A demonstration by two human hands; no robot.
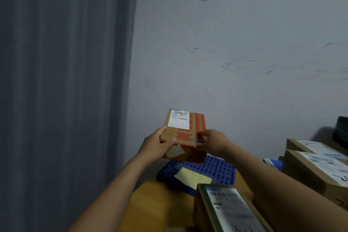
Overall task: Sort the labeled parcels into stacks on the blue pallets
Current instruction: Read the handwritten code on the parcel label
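A small brown cardboard parcel [185, 132] with orange printing and a white shipping label is held up in the air in front of the wall. My left hand [157, 144] grips its near left corner. My right hand [211, 142] pinches its right edge. Just below the parcel lies a blue perforated pallet [211, 169] on a wooden surface, with a pale yellow sheet [193, 177] lying on it.
A labeled box [226, 209] sits at the lower right in front of me. Two more labeled boxes [316, 167] are stacked at the right edge. A grey curtain [64, 81] hangs on the left, a pale wall behind.
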